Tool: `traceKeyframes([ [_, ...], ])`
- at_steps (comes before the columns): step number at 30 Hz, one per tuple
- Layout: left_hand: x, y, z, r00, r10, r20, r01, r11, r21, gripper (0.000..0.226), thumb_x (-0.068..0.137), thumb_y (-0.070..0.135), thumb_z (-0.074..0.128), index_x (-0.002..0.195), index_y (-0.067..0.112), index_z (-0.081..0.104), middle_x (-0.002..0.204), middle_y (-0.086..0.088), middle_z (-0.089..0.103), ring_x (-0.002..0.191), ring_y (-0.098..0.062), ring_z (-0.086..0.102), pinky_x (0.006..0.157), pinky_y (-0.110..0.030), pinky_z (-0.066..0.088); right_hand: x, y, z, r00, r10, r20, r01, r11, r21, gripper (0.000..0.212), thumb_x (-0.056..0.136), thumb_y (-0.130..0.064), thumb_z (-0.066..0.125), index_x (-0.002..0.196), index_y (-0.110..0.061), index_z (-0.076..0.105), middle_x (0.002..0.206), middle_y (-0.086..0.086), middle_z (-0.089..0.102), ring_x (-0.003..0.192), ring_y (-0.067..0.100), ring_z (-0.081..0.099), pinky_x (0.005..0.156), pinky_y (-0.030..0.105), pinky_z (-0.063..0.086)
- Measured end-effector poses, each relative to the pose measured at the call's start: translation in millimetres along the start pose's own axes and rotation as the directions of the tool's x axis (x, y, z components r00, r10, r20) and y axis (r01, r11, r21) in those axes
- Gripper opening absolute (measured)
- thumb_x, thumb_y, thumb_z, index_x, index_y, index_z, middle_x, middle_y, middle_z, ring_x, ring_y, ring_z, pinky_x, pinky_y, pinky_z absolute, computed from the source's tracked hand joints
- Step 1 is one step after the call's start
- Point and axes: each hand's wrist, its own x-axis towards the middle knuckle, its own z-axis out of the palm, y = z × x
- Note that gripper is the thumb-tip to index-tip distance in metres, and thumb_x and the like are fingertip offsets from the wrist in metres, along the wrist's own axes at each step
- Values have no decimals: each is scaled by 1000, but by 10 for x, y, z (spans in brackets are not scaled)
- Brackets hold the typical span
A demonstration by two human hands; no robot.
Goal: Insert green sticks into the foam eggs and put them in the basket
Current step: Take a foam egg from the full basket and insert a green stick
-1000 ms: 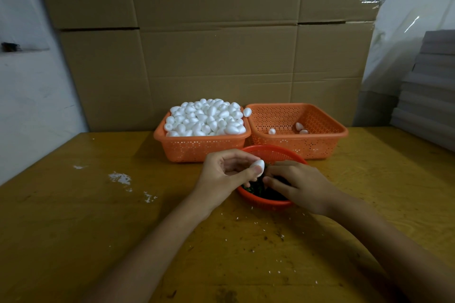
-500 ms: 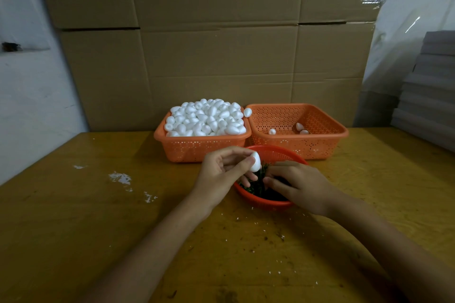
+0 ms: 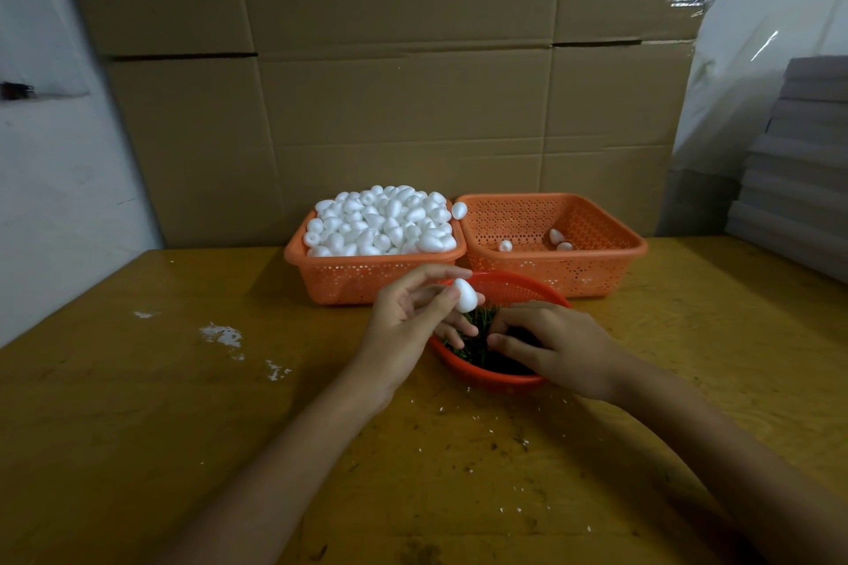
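Note:
My left hand (image 3: 413,312) pinches a white foam egg (image 3: 465,295) between thumb and fingers, over the left rim of a round red bowl (image 3: 509,289) filled with green sticks (image 3: 477,326). My right hand (image 3: 550,344) lies in that bowl, fingertips curled down among the sticks; whether it grips one is hidden. Behind stand two orange baskets: the left basket (image 3: 358,278) is heaped with foam eggs (image 3: 385,220), the right basket (image 3: 596,271) holds three eggs (image 3: 556,235) on its floor.
A yellow wooden table (image 3: 183,404) carries white foam crumbs (image 3: 220,335) at the left. Big cardboard boxes (image 3: 404,83) form a wall behind the baskets. Grey stacked sheets (image 3: 798,170) stand at the right edge.
My left hand has raised the foam egg a little and turned it more upright. My right hand stays in the bowl, its fingers shifting slightly among the sticks.

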Motion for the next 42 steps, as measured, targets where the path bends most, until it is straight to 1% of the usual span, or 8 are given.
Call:
traceKeyframes([
  [5, 5, -3, -10, 1000, -1, 10, 2, 1000, -18, 18, 105, 7, 59, 121, 4, 65, 110, -21, 77, 82, -33, 75, 66, -31, 61, -1, -3, -52, 998, 43, 51, -48, 995, 83, 16, 98, -45, 64, 113, -44, 69, 110, -25, 68, 104, -5, 59, 92, 34, 50],
  [9, 4, -7, -12, 1000, -9, 8, 10, 1000, -13, 14, 105, 4, 58, 118, 4, 64, 110, -19, 77, 83, -31, 75, 66, -31, 61, -1, -12, -81, 996, 45, 83, -59, 984, 171, 22, 95, -36, 73, 111, -51, 70, 109, -32, 69, 108, -9, 60, 98, 35, 51],
  [16, 16, -13, -27, 1000, -15, 12, 15, 1000, -11, 12, 105, 3, 57, 114, 3, 64, 109, -19, 78, 83, -31, 76, 67, -29, 61, 9, 14, -71, 998, 26, 49, -40, 953, 300, 24, 90, -21, 78, 102, -43, 75, 105, -25, 73, 106, 0, 68, 99, 45, 54],
  [26, 12, 15, -2, 1000, -27, -2, 27, 999, -31, 14, 105, 3, 56, 116, 2, 64, 107, -20, 78, 78, -27, 74, 64, -28, 59, -7, 11, -89, 998, 16, 56, -30, 963, 268, 29, 92, -16, 71, 100, -43, 76, 107, -28, 71, 109, 0, 65, 100, 45, 50],
  [30, 8, 14, 1, 1000, -29, 0, 29, 999, -31, 14, 105, 3, 56, 117, 1, 64, 107, -21, 78, 79, -29, 73, 64, -28, 59, -23, 7, -120, 997, -25, 78, 0, 954, 300, 27, 86, -26, 69, 104, -45, 75, 108, -28, 71, 108, 1, 66, 97, 40, 51],
  [35, 18, 2, -9, 1000, -26, 8, 27, 999, -29, 14, 106, 5, 55, 117, 4, 64, 107, -20, 78, 79, -28, 74, 63, -28, 59, -2, 39, -111, 995, -73, 62, 48, 941, 335, 15, 90, -39, 69, 103, -42, 77, 109, -23, 72, 108, 6, 67, 99, 48, 51],
  [39, 27, -15, -15, 1000, -23, 17, 24, 999, -41, 15, 108, 5, 52, 118, 5, 64, 107, -18, 78, 78, -25, 75, 63, -27, 59, 1, 45, -98, 995, -79, 58, 55, 936, 347, 25, 89, -60, 62, 101, -44, 76, 108, -22, 72, 105, 7, 68, 95, 48, 53],
  [42, 30, -22, -18, 1000, -24, 16, 24, 999, -39, 16, 108, 7, 52, 118, 6, 64, 108, -18, 78, 78, -25, 74, 63, -27, 58, 1, 50, -92, 994, -95, 61, 66, 930, 362, 27, 86, -63, 68, 98, -42, 78, 108, -19, 72, 104, 8, 69, 95, 50, 53],
])
